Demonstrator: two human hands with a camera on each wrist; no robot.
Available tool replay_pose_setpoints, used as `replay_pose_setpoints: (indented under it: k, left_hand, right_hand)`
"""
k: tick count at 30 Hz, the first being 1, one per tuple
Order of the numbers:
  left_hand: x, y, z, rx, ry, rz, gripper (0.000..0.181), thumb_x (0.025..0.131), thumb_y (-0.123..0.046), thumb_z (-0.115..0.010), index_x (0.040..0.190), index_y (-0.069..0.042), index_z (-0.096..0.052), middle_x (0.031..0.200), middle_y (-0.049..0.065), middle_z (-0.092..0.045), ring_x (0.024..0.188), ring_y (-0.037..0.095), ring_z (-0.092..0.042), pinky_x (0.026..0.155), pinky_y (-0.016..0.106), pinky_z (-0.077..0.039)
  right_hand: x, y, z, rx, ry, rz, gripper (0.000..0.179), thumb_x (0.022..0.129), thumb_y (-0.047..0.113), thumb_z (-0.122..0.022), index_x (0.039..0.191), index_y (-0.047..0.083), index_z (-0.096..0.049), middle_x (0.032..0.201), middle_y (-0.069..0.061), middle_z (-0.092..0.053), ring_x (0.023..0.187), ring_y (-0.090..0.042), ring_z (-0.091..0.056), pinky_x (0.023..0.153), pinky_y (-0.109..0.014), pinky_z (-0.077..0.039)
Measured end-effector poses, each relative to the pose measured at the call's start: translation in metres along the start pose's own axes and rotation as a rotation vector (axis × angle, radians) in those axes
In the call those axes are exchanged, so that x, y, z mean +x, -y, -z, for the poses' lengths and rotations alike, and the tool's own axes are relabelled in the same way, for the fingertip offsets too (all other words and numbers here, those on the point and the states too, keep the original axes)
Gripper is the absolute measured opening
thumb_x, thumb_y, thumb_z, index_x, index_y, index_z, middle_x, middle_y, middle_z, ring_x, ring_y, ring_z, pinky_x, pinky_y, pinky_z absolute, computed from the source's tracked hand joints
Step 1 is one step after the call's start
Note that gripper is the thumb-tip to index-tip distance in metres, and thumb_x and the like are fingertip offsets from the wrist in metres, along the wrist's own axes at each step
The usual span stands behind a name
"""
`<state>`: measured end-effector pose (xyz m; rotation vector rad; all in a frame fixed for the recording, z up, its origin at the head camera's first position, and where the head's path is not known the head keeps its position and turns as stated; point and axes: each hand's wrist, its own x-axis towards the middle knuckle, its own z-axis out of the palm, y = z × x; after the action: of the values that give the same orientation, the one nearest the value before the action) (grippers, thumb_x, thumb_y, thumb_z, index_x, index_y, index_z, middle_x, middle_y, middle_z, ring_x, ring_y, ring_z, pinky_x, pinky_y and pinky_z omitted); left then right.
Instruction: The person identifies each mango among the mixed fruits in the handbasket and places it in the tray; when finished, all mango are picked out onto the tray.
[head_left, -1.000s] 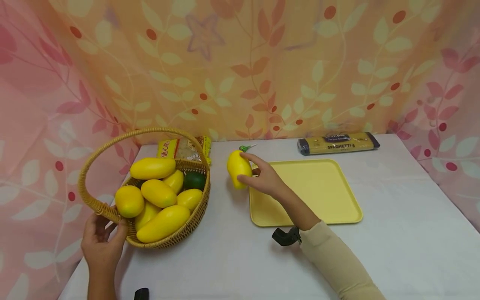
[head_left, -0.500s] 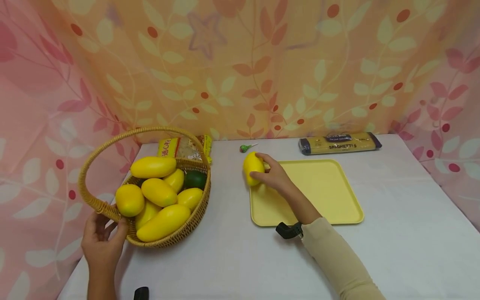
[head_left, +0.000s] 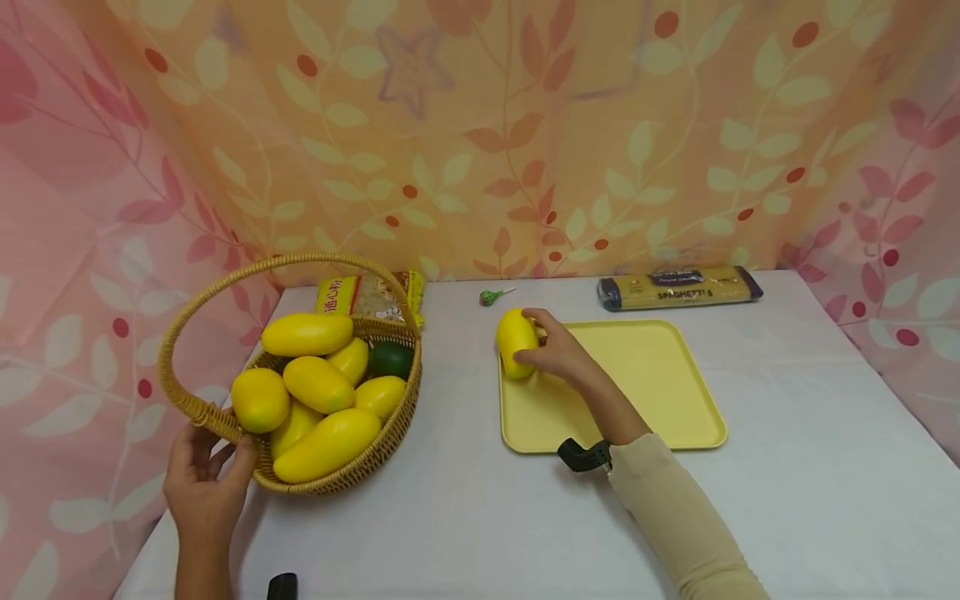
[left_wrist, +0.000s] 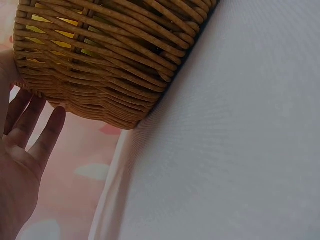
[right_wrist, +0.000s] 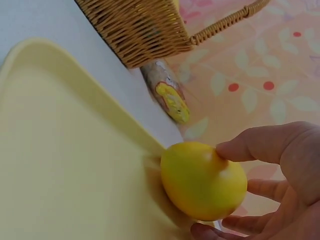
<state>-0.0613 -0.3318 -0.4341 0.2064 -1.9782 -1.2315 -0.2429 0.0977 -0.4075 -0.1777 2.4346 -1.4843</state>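
My right hand (head_left: 561,352) holds a yellow mango (head_left: 515,343) over the far left corner of a pale yellow tray (head_left: 637,387). In the right wrist view, thumb and fingers pinch the mango (right_wrist: 200,182) from either side, low against the tray's rim; whether it touches cannot be told. My left hand (head_left: 206,483) grips the rim of a wicker basket (head_left: 399,421) at its handle's left base, thumb above and fingers outside. Several yellow mangoes (head_left: 327,447) and one dark green fruit (head_left: 390,360) fill the basket. In the left wrist view, fingers lie along the basket's wall (left_wrist: 100,60).
Behind the basket lies a yellow pasta bag (head_left: 375,296). A green lollipop (head_left: 491,296) lies beyond the tray's left corner. At the back right is a spaghetti pack (head_left: 678,288). A patterned cloth (head_left: 480,142) closes off the table's back and sides.
My right hand has carried the mango rightward from beside the tray to its far left corner, turning it somewhat and uncovering the lollipop. The left hand and basket have stayed put.
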Motion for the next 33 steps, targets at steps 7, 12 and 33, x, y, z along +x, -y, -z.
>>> replay_pose_setpoints:
  k: [7,12,33]
  left_hand:
    - [0.002,0.001,0.0,0.009,0.007,-0.014,0.06,0.08,0.019,-0.068,0.136,0.0,-0.057,0.123,0.011,-0.064,0.109,0.015,-0.062,0.086,0.013,-0.051]
    - [0.004,-0.001,0.001,0.005,0.009,-0.009,0.06,0.08,0.019,-0.068,0.136,0.001,-0.056,0.122,0.009,-0.064,0.109,0.016,-0.062,0.086,0.013,-0.051]
    - [0.001,-0.004,0.001,0.002,0.014,-0.025,0.061,0.078,0.021,-0.068,0.136,0.003,-0.056,0.122,0.012,-0.064,0.108,0.015,-0.062,0.086,0.013,-0.051]
  right_hand:
    - [0.0,0.002,0.002,-0.093,-0.058,0.034,0.073,0.087,0.019,-0.074,0.151,0.011,-0.04,0.156,-0.017,-0.034,0.137,-0.039,-0.037,0.112,-0.055,-0.035]
    - [-0.003,0.012,-0.007,-0.198,-0.156,0.171,0.055,0.089,0.022,-0.07,0.14,0.007,-0.054,0.149,-0.017,-0.043,0.135,-0.038,-0.035,0.113,-0.055,-0.032]
    - [-0.036,0.142,-0.173,-0.514,0.149,0.847,0.041,0.095,0.035,-0.067,0.13,0.013,-0.064,0.124,0.001,-0.064,0.109,-0.009,-0.055,0.091,-0.014,-0.041]
